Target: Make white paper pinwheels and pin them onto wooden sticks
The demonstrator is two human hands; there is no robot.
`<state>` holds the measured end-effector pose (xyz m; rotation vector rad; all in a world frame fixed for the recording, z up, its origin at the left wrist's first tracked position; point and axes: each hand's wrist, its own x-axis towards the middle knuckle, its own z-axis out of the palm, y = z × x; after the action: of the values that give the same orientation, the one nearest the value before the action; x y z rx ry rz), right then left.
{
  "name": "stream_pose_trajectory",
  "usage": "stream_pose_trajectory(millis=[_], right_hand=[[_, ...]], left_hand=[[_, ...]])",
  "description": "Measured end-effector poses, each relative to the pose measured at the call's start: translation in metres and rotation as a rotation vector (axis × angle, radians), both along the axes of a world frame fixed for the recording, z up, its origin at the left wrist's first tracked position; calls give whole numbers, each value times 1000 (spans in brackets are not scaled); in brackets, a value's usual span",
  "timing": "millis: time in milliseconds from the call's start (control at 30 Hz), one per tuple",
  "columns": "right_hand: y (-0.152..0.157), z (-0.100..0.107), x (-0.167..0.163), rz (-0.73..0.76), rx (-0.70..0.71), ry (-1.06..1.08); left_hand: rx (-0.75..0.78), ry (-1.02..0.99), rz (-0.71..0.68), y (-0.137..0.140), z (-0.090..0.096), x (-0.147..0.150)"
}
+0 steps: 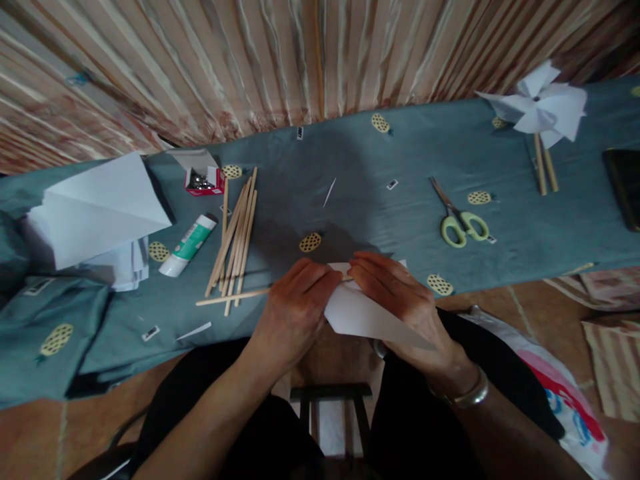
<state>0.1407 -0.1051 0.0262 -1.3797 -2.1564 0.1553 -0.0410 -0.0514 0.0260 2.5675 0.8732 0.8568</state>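
Note:
At the table's front edge, my left hand (300, 303) is closed around a wooden stick (250, 294), whose free end points left. Close beside it, my right hand (395, 293) grips a folded white paper pinwheel (363, 315). Its paper blades hang over the edge between both hands. The fingertips nearly meet at the paper's middle, so the spot where stick and paper come together is mostly covered. Several loose wooden sticks (240, 233) lie left of my left hand. Scissors with green handles (459, 223) rest on the cloth beyond my right hand.
The patterned green tablecloth (400, 227) bears a glue stick (189, 245), a small red box (205, 183) of metal pieces and white paper sheets (105, 207) at left. Finished pinwheels (540, 107) and a dark phone-like object (625, 187) lie at right. A plastic bag (545, 380) is on the floor.

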Motion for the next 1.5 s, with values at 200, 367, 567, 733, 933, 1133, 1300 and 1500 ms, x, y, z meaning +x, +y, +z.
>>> stream_pose_trajectory(millis=[200, 367, 567, 733, 933, 1133, 1300, 1500], right_hand=[[1, 0, -1, 5, 2, 6], [2, 0, -2, 6, -16, 12], [1, -1, -3, -1, -26, 26], [8, 5, -2, 14, -42, -56], [21, 10, 1, -34, 12, -45], [23, 16, 2, -160, 128, -4], [19, 19, 13, -304, 238, 81], [13, 7, 10, -385, 190, 216]], left_hand=[[21, 11, 11, 0, 0, 0], [21, -3, 14, -1, 0, 0], [18, -14, 14, -1, -2, -2], [1, -27, 44, 6, -1, -3], [45, -77, 78, 19, -3, 0], [-40, -131, 156, 29, -3, 2], [-360, -469, 327, 39, 7, -1], [-611, -920, 533, 51, 15, -10]])
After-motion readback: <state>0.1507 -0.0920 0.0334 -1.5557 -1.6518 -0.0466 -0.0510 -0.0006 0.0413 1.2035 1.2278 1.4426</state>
